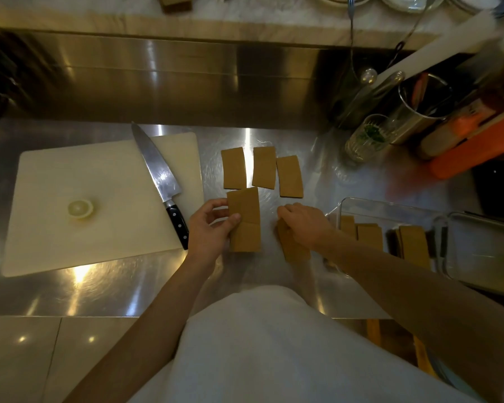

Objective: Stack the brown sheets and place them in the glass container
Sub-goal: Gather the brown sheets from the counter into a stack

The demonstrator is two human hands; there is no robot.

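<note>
Three brown sheets lie side by side on the steel counter: one on the left [233, 168], one in the middle [264, 167], one on the right [290, 176]. My left hand [208, 225] pinches two overlapping brown sheets [244, 219] just below them. My right hand [303, 223] grips another brown sheet [294, 248] that rests on the counter. The glass container [370, 206] stands to the right of my right hand and holds several brown sheets [413, 244] laid in a row.
A white cutting board [70, 205] lies to the left with a chef's knife [157, 175] along its right edge and a lemon half [80, 208]. A metal tray [489, 251] abuts the container. A glass with herbs [365, 138], metal canister [419, 112] and orange box [474, 152] crowd the back right.
</note>
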